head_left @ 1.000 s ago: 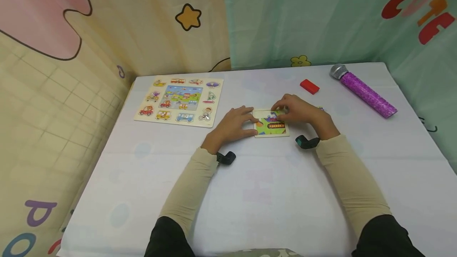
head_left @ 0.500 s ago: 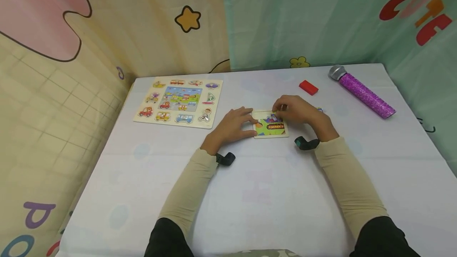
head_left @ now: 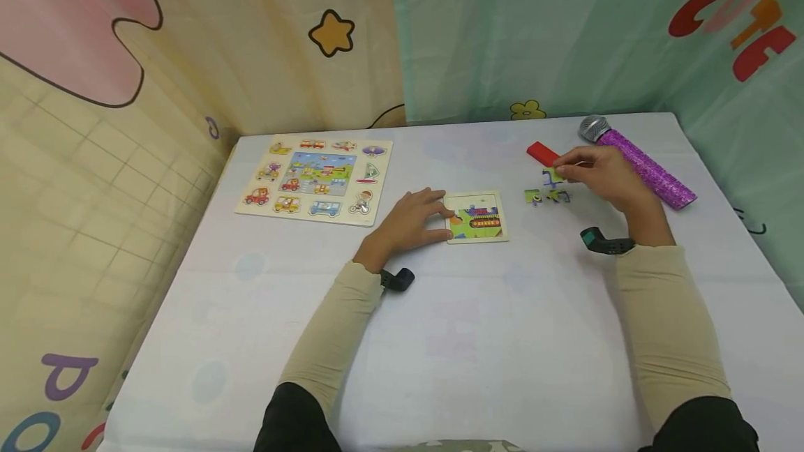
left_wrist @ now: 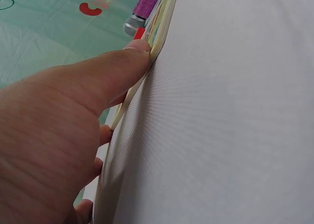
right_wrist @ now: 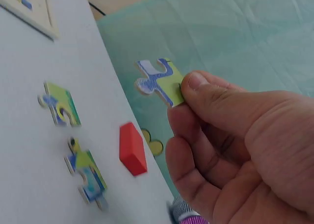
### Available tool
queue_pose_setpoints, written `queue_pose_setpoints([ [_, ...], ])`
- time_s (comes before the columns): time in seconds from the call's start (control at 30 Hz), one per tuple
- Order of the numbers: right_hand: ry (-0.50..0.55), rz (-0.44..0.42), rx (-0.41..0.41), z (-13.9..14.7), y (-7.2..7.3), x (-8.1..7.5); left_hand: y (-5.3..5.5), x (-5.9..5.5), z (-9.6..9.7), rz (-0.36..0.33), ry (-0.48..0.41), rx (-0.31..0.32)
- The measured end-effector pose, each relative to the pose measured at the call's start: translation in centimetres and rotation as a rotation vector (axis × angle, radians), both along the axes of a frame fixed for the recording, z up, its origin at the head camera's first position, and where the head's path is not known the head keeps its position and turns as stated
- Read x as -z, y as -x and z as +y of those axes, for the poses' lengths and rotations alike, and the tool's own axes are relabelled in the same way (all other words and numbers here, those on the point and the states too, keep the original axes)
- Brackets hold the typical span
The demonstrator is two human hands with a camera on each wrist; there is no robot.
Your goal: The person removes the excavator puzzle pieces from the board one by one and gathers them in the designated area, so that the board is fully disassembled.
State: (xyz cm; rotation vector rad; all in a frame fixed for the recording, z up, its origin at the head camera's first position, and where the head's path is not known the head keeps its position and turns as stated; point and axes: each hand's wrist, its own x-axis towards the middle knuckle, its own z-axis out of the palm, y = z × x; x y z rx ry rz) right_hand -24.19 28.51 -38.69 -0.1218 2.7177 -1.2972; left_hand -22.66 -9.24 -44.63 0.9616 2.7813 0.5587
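Observation:
My right hand (head_left: 606, 176) pinches a jigsaw piece (right_wrist: 159, 82), green and blue with a rounded knob, between thumb and fingers. It is raised off the table in the right wrist view. More loose jigsaw pieces lie below it, one a green piece (right_wrist: 61, 104) with a knob, others a green-and-blue group (right_wrist: 86, 170). My left hand (head_left: 405, 222) rests at the left side of a small framed jigsaw puzzle (head_left: 479, 231). Its thumb (left_wrist: 120, 67) touches the frame edge, and its fingers are spread. A train picture partly fills the frame; a pale strip shows along its top.
A red block (head_left: 543, 153) lies just behind the loose pieces. A microphone with a glittery purple handle (head_left: 647, 167) lies at the back right. At the back left is a larger wooden vehicle puzzle board (head_left: 367, 217). Printed curtains (head_left: 477, 33) stand behind the table.
My right hand has left the framed puzzle and moved right to the loose pieces, where it has picked one up. Those pieces now show. My left hand stays at the frame.

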Motion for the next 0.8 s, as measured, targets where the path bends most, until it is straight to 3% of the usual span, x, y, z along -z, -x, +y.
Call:
queue_pose_setpoints([
  [0.13, -0.07, -0.012, 0.098, 3.0, -0.4, 0.8, 0.0, 0.1, -0.1, -0.003, -0.002, -0.002],
  [0.33, -0.159, -0.038, 0.138, 5.5, -0.7, 2.2, -0.1, -0.1, 0.0, 0.002, 0.006, -0.011],
  [0.5, -0.182, -0.08, 0.16, 5.6, -0.5, 3.1, -0.1, -0.3, 0.1, -0.001, 0.016, -0.014],
  [0.8, -0.191, -0.058, 0.15, 4.9, -0.5, 3.7, -0.1, -0.2, 0.1, -0.001, 0.0, -0.008],
])
